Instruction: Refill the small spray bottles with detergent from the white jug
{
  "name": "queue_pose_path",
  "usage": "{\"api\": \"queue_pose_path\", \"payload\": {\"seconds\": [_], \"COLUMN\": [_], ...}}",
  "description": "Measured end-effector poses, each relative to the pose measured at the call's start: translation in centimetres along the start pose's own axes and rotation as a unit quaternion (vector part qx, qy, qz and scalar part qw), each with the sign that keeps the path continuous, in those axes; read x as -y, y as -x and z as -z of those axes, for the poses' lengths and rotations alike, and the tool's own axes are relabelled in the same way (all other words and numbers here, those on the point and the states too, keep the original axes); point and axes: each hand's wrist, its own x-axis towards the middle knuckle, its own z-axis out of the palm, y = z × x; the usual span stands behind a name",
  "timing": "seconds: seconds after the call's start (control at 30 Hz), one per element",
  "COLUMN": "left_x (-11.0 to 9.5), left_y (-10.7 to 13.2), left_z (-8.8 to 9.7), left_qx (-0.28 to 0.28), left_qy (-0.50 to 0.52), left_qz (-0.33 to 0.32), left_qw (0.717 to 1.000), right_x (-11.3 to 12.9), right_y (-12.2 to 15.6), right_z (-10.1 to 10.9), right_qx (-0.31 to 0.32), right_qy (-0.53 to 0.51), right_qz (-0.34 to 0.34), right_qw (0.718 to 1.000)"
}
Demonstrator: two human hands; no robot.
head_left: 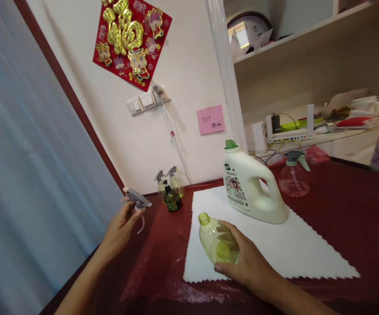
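Note:
My right hand (242,258) is wrapped round a small yellow-green transparent bottle (213,238) with an open neck, tilted on the white cloth (275,245). My left hand (121,228) holds a grey spray trigger head (137,200) with its thin tube hanging down, raised above the table's left edge. A large cream detergent jug (251,186) with a green cap stands upright on the cloth just behind the bottle.
Two small spray bottles (171,183) and a dark green bottle (172,199) stand by the wall. A pink spray bottle (293,177) sits right of the jug. The table has a dark red cover (356,218). Shelves with clutter rise at the back right.

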Motion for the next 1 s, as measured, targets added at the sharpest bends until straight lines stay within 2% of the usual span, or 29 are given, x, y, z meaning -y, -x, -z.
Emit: {"api": "queue_pose_path", "payload": {"seconds": [0.07,0.2,0.3,0.43,0.63,0.73,0.83,0.87,0.93,1.0], "left_x": [1.9,4.9,6.7,8.2,8.9,8.1,5.2,3.8,0.5,-2.7], "left_y": [-0.2,0.4,1.2,2.1,2.1,1.5,1.2,1.3,1.9,2.8], "left_z": [0.2,-0.7,-1.9,-3.0,-3.1,-2.8,-3.2,-3.7,-5.1,-7.2], "left_qx": [0.049,0.15,0.2,0.24,0.268,0.261,0.221,0.208,0.225,0.276], "left_qy": [-0.124,-0.248,-0.322,-0.371,-0.376,-0.381,-0.323,-0.269,-0.116,0.036], "left_qz": [-0.017,-0.018,-0.012,-0.003,-0.01,-0.016,-0.027,-0.03,-0.023,0.008], "left_qw": [0.991,0.957,0.925,0.897,0.887,0.887,0.92,0.94,0.967,0.961], "right_x": [-0.1,-0.1,-0.3,-0.6,-0.5,-0.5,-0.4,-0.4,-0.5,-0.9], "right_y": [0.0,-0.2,-0.3,-0.4,-0.3,-0.4,-0.5,-0.5,-0.4,-0.4], "right_z": [0.0,0.0,0.0,0.0,-0.1,-0.1,-0.1,-0.1,-0.1,-0.1], "right_qx": [0.0,0.0,-0.002,-0.004,-0.014,-0.019,-0.028,-0.031,-0.035,-0.039], "right_qy": [0.005,0.009,0.007,0.007,-0.008,-0.007,-0.003,-0.001,0.001,-0.007], "right_qz": [-0.004,-0.001,0.006,0.009,0.004,0.008,0.009,0.008,0.01,0.023], "right_qw": [1.0,1.0,1.0,1.0,1.0,1.0,1.0,0.999,0.999,0.999]}}
